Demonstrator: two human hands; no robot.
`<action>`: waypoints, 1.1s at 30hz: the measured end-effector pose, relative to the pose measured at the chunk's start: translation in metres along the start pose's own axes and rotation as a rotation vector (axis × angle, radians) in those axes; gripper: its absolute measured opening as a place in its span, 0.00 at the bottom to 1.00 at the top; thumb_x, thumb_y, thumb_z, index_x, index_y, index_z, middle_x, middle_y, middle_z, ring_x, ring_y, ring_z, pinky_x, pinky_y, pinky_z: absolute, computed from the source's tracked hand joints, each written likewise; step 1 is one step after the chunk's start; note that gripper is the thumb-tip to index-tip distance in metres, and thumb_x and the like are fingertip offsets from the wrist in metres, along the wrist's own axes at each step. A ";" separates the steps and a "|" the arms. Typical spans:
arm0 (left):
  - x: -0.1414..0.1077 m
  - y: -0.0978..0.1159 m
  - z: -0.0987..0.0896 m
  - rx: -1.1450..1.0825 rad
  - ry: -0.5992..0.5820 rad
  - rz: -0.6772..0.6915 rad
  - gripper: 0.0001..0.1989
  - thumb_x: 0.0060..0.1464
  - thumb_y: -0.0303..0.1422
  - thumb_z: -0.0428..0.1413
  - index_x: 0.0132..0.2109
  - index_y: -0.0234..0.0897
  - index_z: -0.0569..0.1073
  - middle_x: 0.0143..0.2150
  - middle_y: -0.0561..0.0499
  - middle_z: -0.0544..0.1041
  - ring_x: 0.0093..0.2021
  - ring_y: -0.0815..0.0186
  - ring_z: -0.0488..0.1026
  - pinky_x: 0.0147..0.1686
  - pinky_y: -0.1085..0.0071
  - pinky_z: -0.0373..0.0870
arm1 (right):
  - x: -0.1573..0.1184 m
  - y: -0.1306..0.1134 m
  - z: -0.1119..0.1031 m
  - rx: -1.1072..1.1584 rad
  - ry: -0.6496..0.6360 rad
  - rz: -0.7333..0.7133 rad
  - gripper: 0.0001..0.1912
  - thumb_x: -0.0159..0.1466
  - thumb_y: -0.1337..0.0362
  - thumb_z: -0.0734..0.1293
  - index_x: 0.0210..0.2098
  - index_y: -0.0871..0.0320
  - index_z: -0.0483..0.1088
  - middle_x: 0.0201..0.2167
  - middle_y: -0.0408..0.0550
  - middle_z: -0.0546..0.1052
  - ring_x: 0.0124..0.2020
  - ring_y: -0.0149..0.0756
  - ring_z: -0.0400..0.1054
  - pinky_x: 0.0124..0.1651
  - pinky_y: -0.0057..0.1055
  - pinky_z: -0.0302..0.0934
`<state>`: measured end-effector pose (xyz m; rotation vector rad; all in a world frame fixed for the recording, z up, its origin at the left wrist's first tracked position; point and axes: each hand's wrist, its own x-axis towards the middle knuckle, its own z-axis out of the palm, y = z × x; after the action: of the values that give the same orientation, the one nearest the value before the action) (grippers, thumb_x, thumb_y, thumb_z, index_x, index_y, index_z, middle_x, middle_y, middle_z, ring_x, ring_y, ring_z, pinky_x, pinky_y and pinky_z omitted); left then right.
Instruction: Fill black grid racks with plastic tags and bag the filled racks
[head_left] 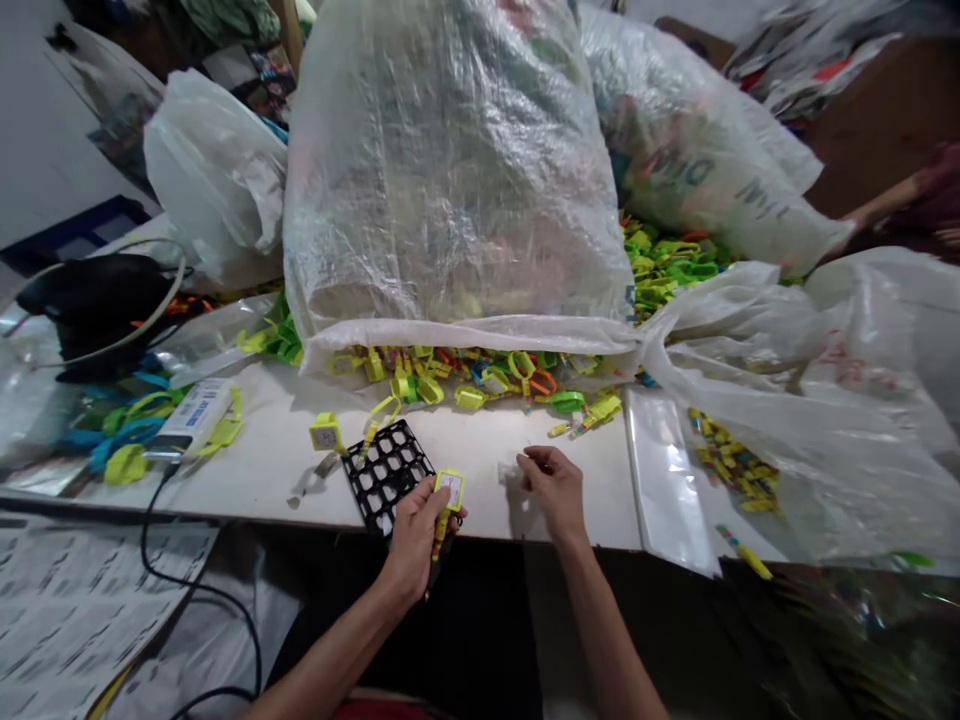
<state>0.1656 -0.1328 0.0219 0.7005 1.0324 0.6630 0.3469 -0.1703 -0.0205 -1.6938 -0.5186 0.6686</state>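
My left hand (412, 540) grips a yellow toy watch (450, 488) with a square, pale face; its patterned strap hangs below my fingers. Just behind that hand lies a black grid tray (391, 462) with rows of holes. My right hand (555, 488) has its thumb and fingertips pinched together, and what they hold, if anything, is too small to make out. Close to those fingertips is a small clear scrap (508, 470) on the white table (480, 430). Another yellow watch (325, 436) stands left of the tray, and a yellow strap (381, 412) lies across the tray's far edge.
Large plastic sacks (450, 180) fill the back, with a heap of coloured watches (465, 375) along their front. Flat clear bags (667, 480) lie at right, beside yellow pieces (735, 460). A white box (196, 415) with a black cable (146, 545) sits left. Another person's arm (885, 205) shows far right.
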 end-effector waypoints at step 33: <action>0.017 0.004 -0.023 -0.001 0.043 -0.052 0.22 0.39 0.49 0.59 0.32 0.34 0.68 0.21 0.52 0.73 0.18 0.75 0.64 0.19 0.79 0.52 | 0.100 -0.071 0.089 -1.402 -0.291 -0.397 0.16 0.65 0.59 0.59 0.47 0.60 0.71 0.47 0.58 0.76 0.50 0.46 0.69 0.43 0.33 0.61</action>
<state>0.1503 -0.1128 0.0085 0.6585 1.0864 0.6357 0.3611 -0.0252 0.0199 -2.6232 -1.7561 0.1886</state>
